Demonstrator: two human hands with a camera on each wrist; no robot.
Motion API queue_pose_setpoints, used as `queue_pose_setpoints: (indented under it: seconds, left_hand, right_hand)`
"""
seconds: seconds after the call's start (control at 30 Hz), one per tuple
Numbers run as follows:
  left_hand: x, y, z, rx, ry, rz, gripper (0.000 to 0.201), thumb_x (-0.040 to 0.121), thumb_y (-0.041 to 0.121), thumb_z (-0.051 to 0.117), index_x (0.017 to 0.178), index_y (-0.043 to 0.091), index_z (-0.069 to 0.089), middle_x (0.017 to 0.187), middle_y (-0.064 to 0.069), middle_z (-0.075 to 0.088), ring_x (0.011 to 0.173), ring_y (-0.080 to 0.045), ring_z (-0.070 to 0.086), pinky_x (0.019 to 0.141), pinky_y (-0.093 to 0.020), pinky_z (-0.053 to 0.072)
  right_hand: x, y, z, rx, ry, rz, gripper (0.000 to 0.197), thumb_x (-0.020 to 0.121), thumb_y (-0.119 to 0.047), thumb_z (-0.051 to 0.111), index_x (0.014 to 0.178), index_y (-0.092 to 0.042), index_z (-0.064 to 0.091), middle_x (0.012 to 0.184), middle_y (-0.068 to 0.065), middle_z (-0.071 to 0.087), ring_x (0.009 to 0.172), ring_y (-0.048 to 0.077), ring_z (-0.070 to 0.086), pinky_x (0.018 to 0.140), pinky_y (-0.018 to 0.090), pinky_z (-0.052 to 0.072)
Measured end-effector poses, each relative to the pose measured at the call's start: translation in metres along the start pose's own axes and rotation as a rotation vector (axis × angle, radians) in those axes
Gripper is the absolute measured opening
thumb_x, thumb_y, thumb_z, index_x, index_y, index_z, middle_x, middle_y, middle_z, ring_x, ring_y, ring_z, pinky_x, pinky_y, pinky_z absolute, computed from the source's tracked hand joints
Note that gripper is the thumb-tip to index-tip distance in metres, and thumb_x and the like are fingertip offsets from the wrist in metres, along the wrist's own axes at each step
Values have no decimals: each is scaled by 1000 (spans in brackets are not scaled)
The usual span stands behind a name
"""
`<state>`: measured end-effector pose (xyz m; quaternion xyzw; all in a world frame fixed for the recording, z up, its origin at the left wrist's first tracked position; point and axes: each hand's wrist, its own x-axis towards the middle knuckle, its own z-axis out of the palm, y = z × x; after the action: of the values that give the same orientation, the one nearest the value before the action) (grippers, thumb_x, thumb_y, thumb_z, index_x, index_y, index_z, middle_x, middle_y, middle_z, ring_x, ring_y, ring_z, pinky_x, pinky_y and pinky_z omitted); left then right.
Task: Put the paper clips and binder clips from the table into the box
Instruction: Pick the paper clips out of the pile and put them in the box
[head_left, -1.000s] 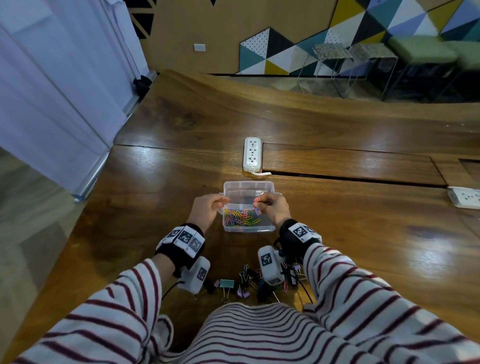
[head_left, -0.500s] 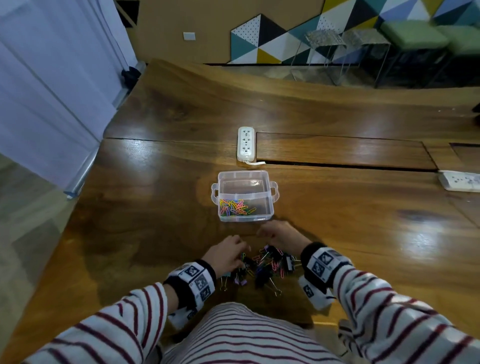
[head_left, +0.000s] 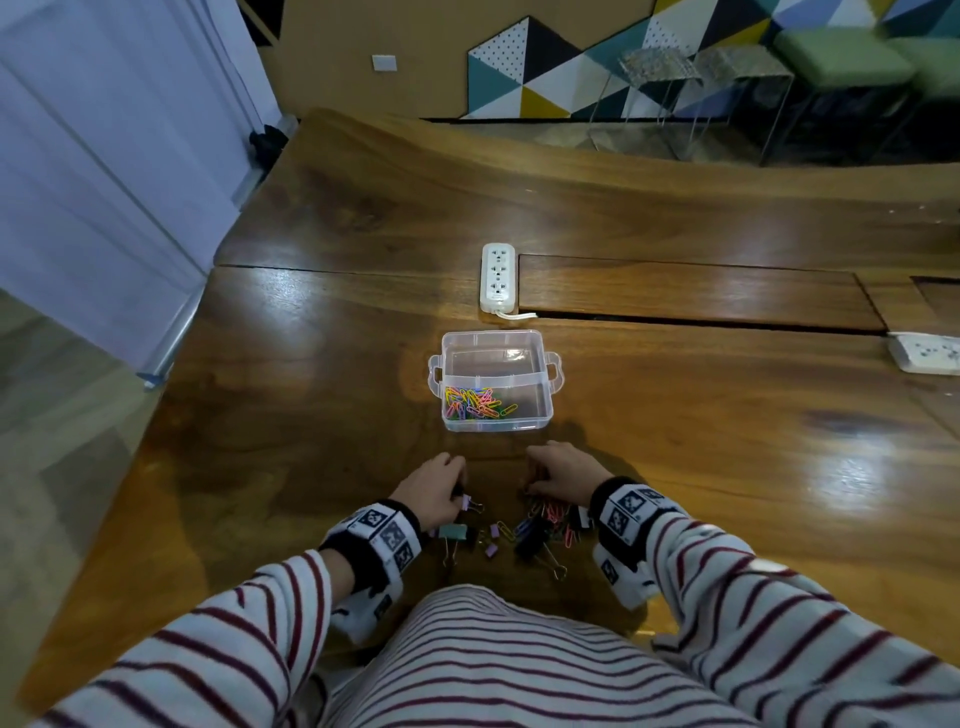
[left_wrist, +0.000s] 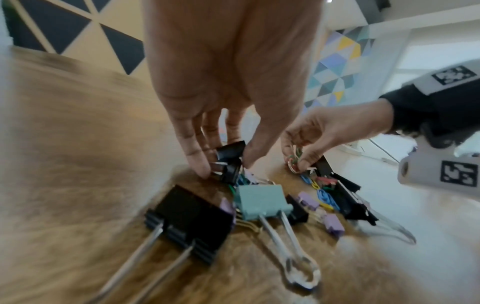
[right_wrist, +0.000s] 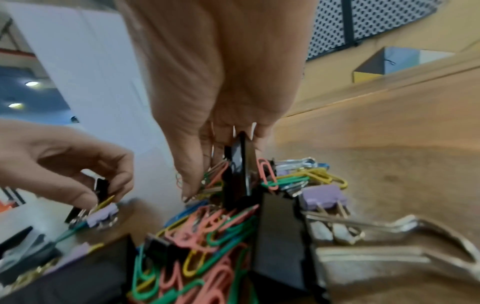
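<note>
Both hands are down at the near edge of the bench, working in the heap of clips (head_left: 535, 525) that lies just in front of the person's striped top. The left hand (head_left: 431, 488) has its fingers curled and its fingertips (left_wrist: 200, 164) pinch a small black binder clip (left_wrist: 230, 158) at the left end of the heap; a teal binder clip (left_wrist: 259, 199) and a larger black binder clip (left_wrist: 189, 214) lie on the bench just beside it. The right hand (head_left: 563, 470) is curled too, pinching a few coloured paper clips (left_wrist: 293, 160) at the far side of the heap, with a black clip (right_wrist: 237, 170) upright against its fingers. The clear box (head_left: 496, 382) stands open farther in from the near edge, apart from both hands, with a cluster of coloured paper clips (head_left: 475, 402) in its near compartment. A white power strip (head_left: 498, 278) lies beyond the box.
</note>
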<state>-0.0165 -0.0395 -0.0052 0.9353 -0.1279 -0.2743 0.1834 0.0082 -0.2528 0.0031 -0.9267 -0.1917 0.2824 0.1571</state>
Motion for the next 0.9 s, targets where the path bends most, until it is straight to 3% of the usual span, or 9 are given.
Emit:
queue_pose_setpoints:
  seconds: [0.1,0.23,0.37,0.43,0.53,0.67,0.77,0.83,0.9]
  left_hand:
    - [1,-7,-7,-160,0,-41,15,83,11,57,97,15,51,109,-8,60,103,-24,58,84,-32,48]
    - [4,-13,-16,-312,-28,-88,30,85,6,57,114,14,54,108,-7,66,105,-20,60,85,-24,45]
    - [5,-8,-19,148,-16,-5,37,86,11,55,122,21,51,122,-1,55,120,-21,43,104,-40,33]
    - [3,3,-17,242,29,101,35,88,20,55,123,19,50,124,-3,50,119,-21,40,103,-38,32]
    - [1,28,-6,214,-31,255,32,90,23,54,121,15,52,122,-7,51,115,-23,44,95,-36,40]
    - [1,47,13,181,-121,287,39,89,19,56,126,13,46,126,-10,46,118,-25,43,94,-38,44]
    - [0,50,24,193,-157,287,54,86,19,60,134,16,37,132,-10,40,124,-25,39,99,-43,43]
    - [-3,54,31,213,-150,302,59,86,15,60,138,19,32,135,-11,37,126,-26,36,101,-49,41]
    - [-4,59,37,195,-114,311,61,86,8,58,139,19,31,136,-12,34,126,-28,36,101,-45,41]
  right_hand:
    - [0,5,-4,182,33,15,24,81,-15,65,102,-8,57,106,11,62,98,23,57,83,32,47]
    - [1,8,-7,290,82,33,21,81,-12,65,102,-9,63,106,9,62,97,18,54,87,30,46]
    - [0,12,-9,396,124,75,11,78,-15,69,88,-12,65,96,6,65,91,15,56,85,31,50]
    - [2,15,-9,448,145,101,9,77,-14,70,83,-15,63,89,3,67,87,16,61,84,33,53]
    - [4,16,-9,461,183,127,10,78,-17,69,84,-17,61,90,4,69,87,17,64,84,38,55]
    - [1,10,-9,253,234,42,27,78,-20,68,103,-18,58,109,0,59,105,17,50,94,37,45]
    - [-9,2,-8,54,345,-127,26,84,-15,61,109,-12,56,114,4,57,108,19,48,91,29,43]
    - [-18,2,-4,-29,227,-180,25,87,-13,56,112,-10,54,115,6,56,107,20,51,87,27,45]
    - [-27,6,3,-138,42,-182,32,86,-14,57,117,-11,51,122,6,51,113,21,48,90,31,46]
